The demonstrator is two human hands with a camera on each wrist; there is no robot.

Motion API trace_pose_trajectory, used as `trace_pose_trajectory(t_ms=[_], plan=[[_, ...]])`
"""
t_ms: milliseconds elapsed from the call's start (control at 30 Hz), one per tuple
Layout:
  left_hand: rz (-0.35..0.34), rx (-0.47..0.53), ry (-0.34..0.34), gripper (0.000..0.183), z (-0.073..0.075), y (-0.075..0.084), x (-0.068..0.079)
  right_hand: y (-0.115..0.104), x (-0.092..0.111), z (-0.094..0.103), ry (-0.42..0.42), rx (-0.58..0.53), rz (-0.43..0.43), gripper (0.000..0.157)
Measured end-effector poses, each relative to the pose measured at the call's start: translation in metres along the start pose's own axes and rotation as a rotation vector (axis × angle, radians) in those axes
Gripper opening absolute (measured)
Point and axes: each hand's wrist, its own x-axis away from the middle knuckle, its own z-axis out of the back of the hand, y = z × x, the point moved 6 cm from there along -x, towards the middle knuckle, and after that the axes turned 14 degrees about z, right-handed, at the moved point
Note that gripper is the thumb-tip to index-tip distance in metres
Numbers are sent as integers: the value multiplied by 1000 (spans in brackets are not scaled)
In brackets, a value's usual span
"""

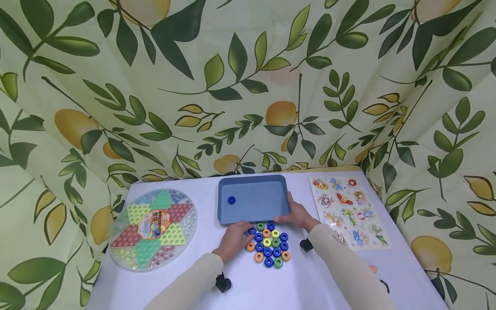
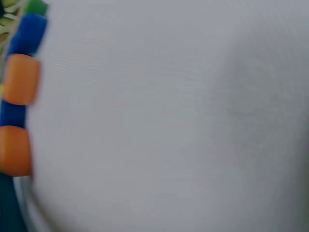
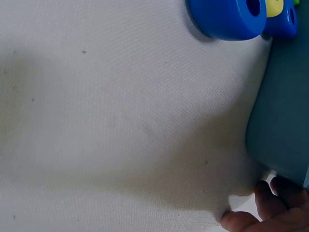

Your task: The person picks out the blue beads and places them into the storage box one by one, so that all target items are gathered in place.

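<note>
A blue-grey tray [image 1: 253,216] stands at the back of the table with one blue ring [image 1: 231,199] inside. My right hand [image 1: 300,214] rests against its front right corner, the thumb along the front wall and the other fingers by the right side. My left hand [image 1: 234,239] is at the left edge of a cluster of small rings, close to the tray's front wall. A blue ring [image 1: 252,230] shows between its fingertips and thumb; whether they pinch it is unclear. Just below is an orange ring [image 1: 250,246]. The left wrist view shows orange rings [image 2: 21,79] but no clear hand.
Several blue, green, yellow and orange rings lie in front of the tray, including a green ring [image 1: 278,262]. To the left lies a round star-patterned board [image 1: 153,230] under clear plastic. A sheet of insect pictures [image 1: 348,215] lies on the right. Patterned cloth [image 1: 248,107] hangs behind.
</note>
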Motion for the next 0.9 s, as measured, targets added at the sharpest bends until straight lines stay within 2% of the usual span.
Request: trace_pose_trajectory(t_ms=[100, 200, 367, 433, 533, 633, 767, 833, 900], plan=[[73, 118, 17, 31, 13, -1, -6, 2, 2, 0, 9, 7, 2, 126], [147, 192, 64, 33, 29, -7, -22, 4, 2, 0, 16, 5, 11, 125], [306, 246, 109, 32, 48, -26, -55, 8, 1, -6, 11, -16, 20, 125], [328, 243, 105, 32, 53, -29, -66, 8, 0, -9, 8, -18, 21, 126], [338, 228, 81, 35, 56, -30, -81, 9, 0, -13, 3, -20, 17, 127], [357, 186, 41, 41, 52, -33, -91, 8, -1, -14, 7, -6, 21, 127], [336, 137, -9, 45, 37, -38, -86, 6, -1, -11, 8, 26, 33, 125], [288, 125, -7, 44, 32, -35, -80, 5, 0, -7, 9, 24, 28, 125], [225, 115, 6, 42, 32, -25, -74, 5, 0, -1, 21, 24, 27, 125]])
